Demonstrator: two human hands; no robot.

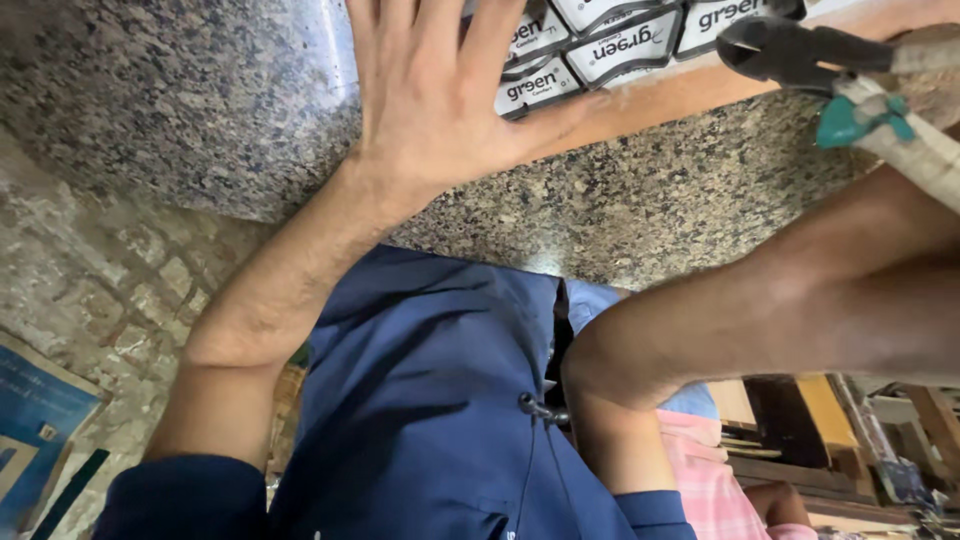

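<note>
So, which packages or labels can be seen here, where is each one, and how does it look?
Labelled packs: a row at the top on the wooden board, partly under the left hand; flat, white labels with dark rims and dark lettering.
Blue printed sheet: bottom left on the floor; flat, blue with pale markings.

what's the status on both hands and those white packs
Left hand flat and spread on granite counter, fingers on white packs. Right hand out of frame; arm by dark pliers. Nothing between left hand and packs.
</note>
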